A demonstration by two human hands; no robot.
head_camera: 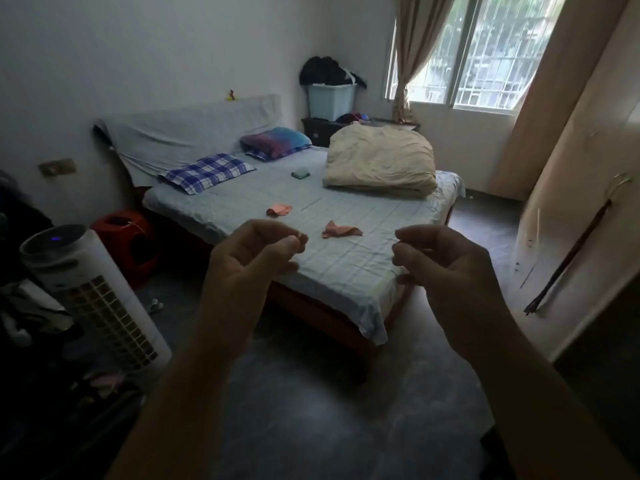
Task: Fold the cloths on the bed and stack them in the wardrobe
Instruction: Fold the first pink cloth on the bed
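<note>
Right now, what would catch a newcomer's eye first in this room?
Two bare hands, left hand and right hand, raised empty in the foreground with fingers curled. Behind them, on the bed, lie two crumpled pink cloths, with a bulky beige duvet near the window.

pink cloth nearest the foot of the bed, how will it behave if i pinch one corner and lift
The pink cloth lies crumpled with raised folds on the bed sheet, so it is probably floppy and would hang limp. It looks thin and small, so likely very light. It should not slide or roll; it would more likely drag and bunch.
</note>
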